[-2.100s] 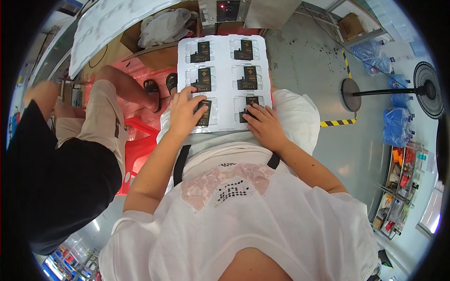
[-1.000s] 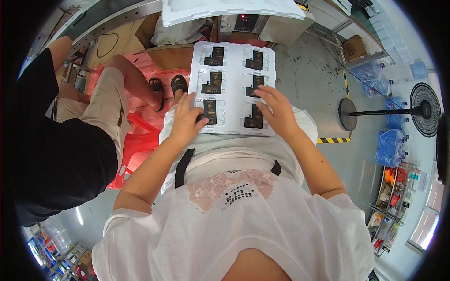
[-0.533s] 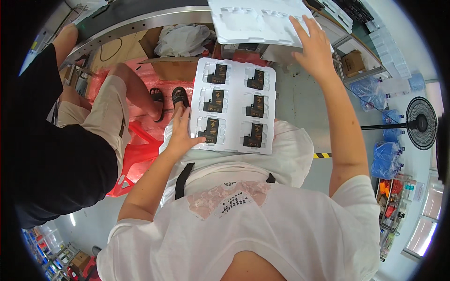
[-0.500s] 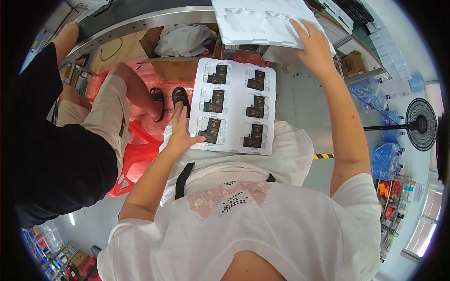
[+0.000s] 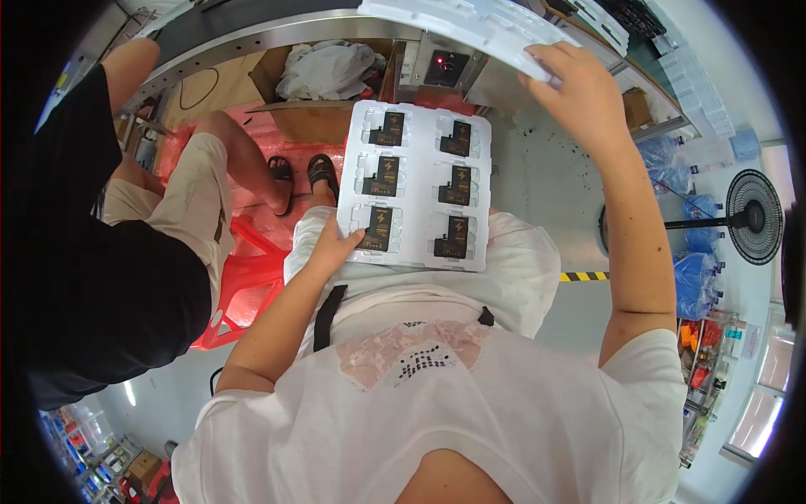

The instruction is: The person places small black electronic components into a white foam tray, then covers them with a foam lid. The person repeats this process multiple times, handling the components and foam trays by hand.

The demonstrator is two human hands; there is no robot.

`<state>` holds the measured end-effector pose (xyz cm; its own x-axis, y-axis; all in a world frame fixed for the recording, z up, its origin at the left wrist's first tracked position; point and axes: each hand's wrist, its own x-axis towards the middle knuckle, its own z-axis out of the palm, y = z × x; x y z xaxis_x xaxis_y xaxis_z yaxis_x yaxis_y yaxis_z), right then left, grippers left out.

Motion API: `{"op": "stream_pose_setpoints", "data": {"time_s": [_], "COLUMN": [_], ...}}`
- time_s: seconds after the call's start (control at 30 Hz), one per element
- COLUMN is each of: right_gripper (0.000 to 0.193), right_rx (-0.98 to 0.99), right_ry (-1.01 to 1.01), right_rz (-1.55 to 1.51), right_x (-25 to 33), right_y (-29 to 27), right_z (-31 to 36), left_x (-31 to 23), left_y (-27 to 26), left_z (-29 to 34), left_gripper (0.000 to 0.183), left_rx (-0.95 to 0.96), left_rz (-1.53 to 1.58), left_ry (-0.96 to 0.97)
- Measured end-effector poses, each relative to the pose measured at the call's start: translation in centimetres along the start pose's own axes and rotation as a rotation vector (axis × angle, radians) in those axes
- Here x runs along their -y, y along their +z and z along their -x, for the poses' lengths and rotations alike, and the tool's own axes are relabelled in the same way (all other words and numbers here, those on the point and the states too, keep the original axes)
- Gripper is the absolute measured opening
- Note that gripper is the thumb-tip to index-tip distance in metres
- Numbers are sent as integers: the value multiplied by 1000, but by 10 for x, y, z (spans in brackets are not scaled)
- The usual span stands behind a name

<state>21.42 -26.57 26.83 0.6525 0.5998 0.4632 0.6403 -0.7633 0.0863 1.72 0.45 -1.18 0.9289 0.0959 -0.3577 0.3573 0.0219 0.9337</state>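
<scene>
Since the earlier frames, the person's right hand [image 5: 588,92] has shifted slightly to the right, and the upper tray [image 5: 470,23] has tipped so that it shows more of its edge. The left hand [image 5: 331,250] has moved down a little along the lap tray [image 5: 420,197], and its fingers, stretched out along the rim before, are now mostly out of sight

The right hand's fingers are bent and nearly closed, pinching the near right corner of the upper tray, which is white and slants in front of the metal-edged bench [image 5: 285,34]. The left hand is closed on the near left edge of the lap tray, thumb on top; how far the hidden fingers reach underneath cannot be told. The thumb tip lies at the nearest left battery, though whether it touches is unclear

The lap tray, also white, rests on the person's white trousers [image 5: 527,248]. In it sit six black batteries [image 5: 384,178], in two columns of three, each in its own recess

Beyond it stands a cardboard box [image 5: 315,126] holding clear plastic bags [image 5: 332,71]. To the left is a co-worker in a black top [image 5: 126,294], near a red chair [image 5: 243,281]; to the right is a black fan [image 5: 753,217]
</scene>
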Motion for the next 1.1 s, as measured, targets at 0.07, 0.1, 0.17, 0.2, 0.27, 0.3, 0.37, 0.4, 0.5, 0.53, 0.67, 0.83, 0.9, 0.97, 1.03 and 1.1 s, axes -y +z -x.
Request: {"op": "stream_pose_setpoints", "data": {"time_s": [0.07, 0.1, 0.17, 0.2, 0.27, 0.3, 0.37, 0.4, 0.5, 0.53, 0.67, 0.83, 0.9, 0.97, 1.03, 1.1], "right_gripper": [25, 24, 24, 25, 27, 27, 25, 23, 34, 37, 29, 21, 27, 37, 47, 57], "right_rx": [-39, -63, -63, -40, -42, -64, -58, -36, -24, 69, -194, -499, -245, -122, 28, 217], "right_ry": [7, -5, 23, 65, 99, 92, 107, 126, -40, -22, -209, 66, 338, 294, 150, 96], "right_rz": [-25, -31, -13, 13, 71, 111, 219, 290, -12, -100, -721, -787, -650, -447, -229, -148], "right_x": [-2, -2, 5, 13, 22, 24, 44, 65, 116, 136, 163, 102, 90, 75, 64, 58], "right_y": [-1, -1, -7, -14, -20, -23, -33, -42, -40, -39, -50, 13, 85, 149, 193, 217], "right_z": [-1, -2, -3, -6, -12, -14, -17, -18, 7, 12, 50, 122, 124, 126, 131, 131], "left_x": [13, 20, 33, 35, -3, -34, -123, -169, -245, -256, -246, -177, -134, -101, -75, -62], "left_y": [-1, 0, -3, -4, 2, 10, 33, 45, 63, 60, 12, -94, -132, -152, -158, -162], "left_z": [-3, -7, -9, -10, -1, 7, 13, 27, 15, 12, 16, 59, 82, 82, 81, 83], "left_gripper": [56, 58, 62, 64, 66, 67, 77, 79, 61, 52, 31, 56, 65, 67, 69, 71], "left_rx": [-49, -74, -120, -142, -315, -395, -109, -111, 10, 65, -148, -197, -184, -136, -118, -134], "left_rz": [-177, -263, -389, -452, -623, -702, 10, 113, 497, 542, 735, 742, 785, 759, 761, 771], "left_ry": [161, 244, 210, 195, 340, 417, 353, 307, 494, 500, 457, 194, 49, -62, -157, -245]}}
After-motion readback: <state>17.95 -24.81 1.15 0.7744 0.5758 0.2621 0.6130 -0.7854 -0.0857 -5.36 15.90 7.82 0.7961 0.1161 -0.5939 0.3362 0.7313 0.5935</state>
